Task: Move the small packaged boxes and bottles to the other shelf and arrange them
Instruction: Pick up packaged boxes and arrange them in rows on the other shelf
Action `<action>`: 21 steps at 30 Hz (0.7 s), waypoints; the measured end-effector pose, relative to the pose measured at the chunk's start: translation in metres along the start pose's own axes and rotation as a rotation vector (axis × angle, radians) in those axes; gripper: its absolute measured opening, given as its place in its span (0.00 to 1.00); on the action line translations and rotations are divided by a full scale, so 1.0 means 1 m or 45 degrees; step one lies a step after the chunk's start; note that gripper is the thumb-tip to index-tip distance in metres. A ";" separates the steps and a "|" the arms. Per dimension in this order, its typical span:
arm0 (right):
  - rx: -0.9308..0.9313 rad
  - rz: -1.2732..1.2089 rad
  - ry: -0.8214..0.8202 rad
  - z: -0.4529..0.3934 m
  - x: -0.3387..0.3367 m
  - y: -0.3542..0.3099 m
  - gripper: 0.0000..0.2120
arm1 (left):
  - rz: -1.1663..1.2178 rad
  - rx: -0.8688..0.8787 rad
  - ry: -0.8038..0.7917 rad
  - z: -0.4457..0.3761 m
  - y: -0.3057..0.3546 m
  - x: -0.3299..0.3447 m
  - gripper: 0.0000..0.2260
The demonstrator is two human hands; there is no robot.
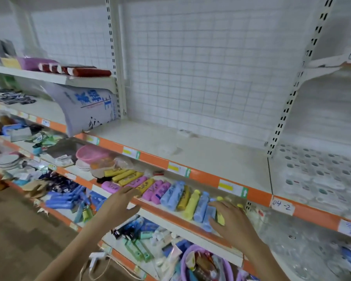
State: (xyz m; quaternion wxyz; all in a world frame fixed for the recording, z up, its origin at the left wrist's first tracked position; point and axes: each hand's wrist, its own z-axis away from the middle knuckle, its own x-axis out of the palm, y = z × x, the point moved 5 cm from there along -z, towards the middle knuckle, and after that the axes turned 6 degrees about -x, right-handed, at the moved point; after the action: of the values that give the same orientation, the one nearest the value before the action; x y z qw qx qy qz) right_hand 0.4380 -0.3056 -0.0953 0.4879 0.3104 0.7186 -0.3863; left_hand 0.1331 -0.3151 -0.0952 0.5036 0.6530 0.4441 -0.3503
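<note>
Middle shelf: white metal shelf with orange front strip (166, 217), carrying a row of small plastic bottles lying on their sides, packed side by side.
Bottle row, left part: yellow bottles with dark print (123, 175) at the back, pink bottles with dark print (158, 190) in front and to the right of them.
Bottle row, right part: light blue bottles (174, 194), one mustard-yellow bottle (183, 197), one pale yellow bottle (192, 205), further light blue ones beside these.
Left hand (118, 203): fingers straight and spread, grip wide, holding nothing; fingertips at the pink bottles near the shelf's front edge.
Right hand (231, 220): fingers spread and flat, grip wide, lying over the rightmost blue and yellow bottles; no bottle clasped.
Upper shelf: broad white shelf board with orange price strip (201, 155), bare but for faint scraps near the back.
Pink plastic basket (89, 153): at the left end of the middle shelf, behind a clear bag; contents too blurred to tell.
Purple plastic basin (193, 258): on the lower shelf, filled with mixed small packets.
Lower shelf: blue packaged tubes and boxes (65, 199), loosely heaped.
Far left upper shelf: white printed sack (85, 106) leaning beneath dark red rolls (83, 72).
</note>
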 end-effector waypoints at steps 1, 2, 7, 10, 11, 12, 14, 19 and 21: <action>0.004 -0.005 0.021 -0.012 -0.001 -0.001 0.19 | 0.018 0.010 0.004 -0.011 -0.007 -0.003 0.15; 0.005 -0.008 0.042 -0.024 -0.005 -0.002 0.19 | 0.033 0.020 0.014 -0.022 -0.012 -0.006 0.15; -0.021 0.013 0.160 -0.092 -0.029 -0.001 0.18 | 0.007 0.091 0.093 -0.091 -0.019 -0.024 0.16; -0.031 0.008 0.191 -0.138 -0.038 0.008 0.18 | 0.000 0.159 0.082 -0.143 -0.027 -0.022 0.17; -0.035 0.010 0.194 -0.155 -0.040 0.012 0.18 | -0.006 0.179 0.084 -0.159 -0.027 -0.022 0.17; -0.039 0.009 0.193 -0.172 -0.041 0.016 0.18 | -0.019 0.193 0.076 -0.175 -0.026 -0.020 0.17; -0.043 0.005 0.186 -0.205 -0.039 0.027 0.18 | -0.097 0.222 -0.003 -0.210 -0.022 -0.012 0.19; -0.009 -0.055 0.105 -0.285 -0.025 0.062 0.19 | -0.194 0.308 -0.363 -0.290 -0.024 0.033 0.30; 0.009 -0.072 0.063 -0.312 -0.016 0.078 0.20 | -0.133 0.353 -0.497 -0.310 -0.027 0.049 0.39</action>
State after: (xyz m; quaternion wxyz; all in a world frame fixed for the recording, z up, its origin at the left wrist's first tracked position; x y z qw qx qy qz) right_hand 0.3633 0.0013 -0.0300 0.4578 0.3012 0.7375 -0.3946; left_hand 0.1291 -0.0007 -0.0723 0.4666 0.6120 0.3191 -0.5532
